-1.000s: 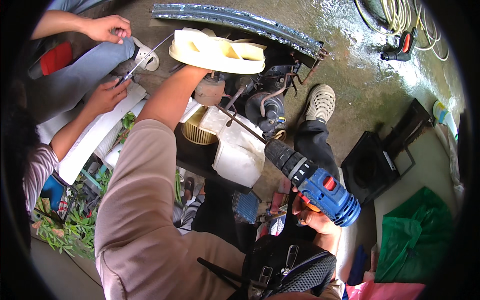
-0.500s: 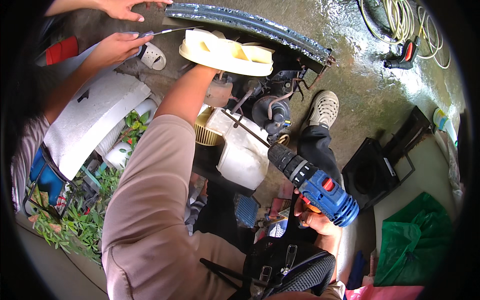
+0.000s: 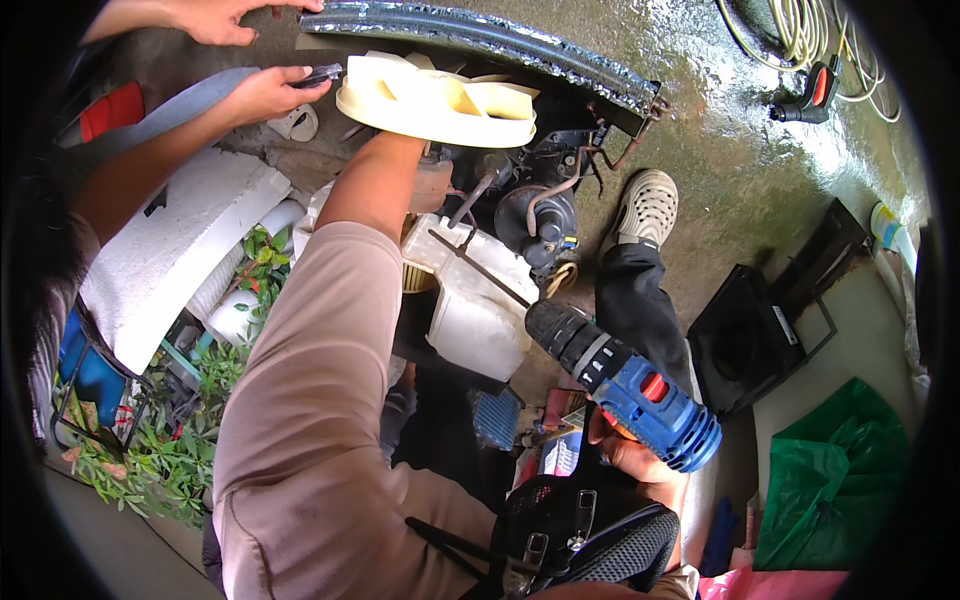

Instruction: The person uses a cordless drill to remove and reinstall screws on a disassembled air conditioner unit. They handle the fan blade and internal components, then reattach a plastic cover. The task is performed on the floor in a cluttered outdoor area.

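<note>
My left arm reaches forward over the machine, and only the wrist of my left hand (image 3: 402, 150) shows. The hand is hidden behind a cream bladed fan wheel (image 3: 435, 105) with an outer ring, so I cannot see its fingers. In my right hand (image 3: 635, 455) is a blue cordless drill (image 3: 640, 390), gripped by its handle. Its long, thin bit (image 3: 480, 265) points forward and left over a white plastic housing (image 3: 480, 300). Behind the fan curves a finned coil (image 3: 470, 35). Right of the motor sits a black compressor (image 3: 535, 220) with copper pipes.
At upper left, another person's hand (image 3: 270, 95) holds a dark handle; that person's other hand (image 3: 215, 18) is by the coil's end. White foam (image 3: 185, 250) and plants (image 3: 170, 450) lie left. A coiled hose (image 3: 790, 30), black frame (image 3: 745, 345) and green bag (image 3: 830, 480) are right.
The view has shifted slightly. The other person's tool has moved back from the fan, and its thin blade no longer shows. The drill's front end sits a little lower and further left in view.
</note>
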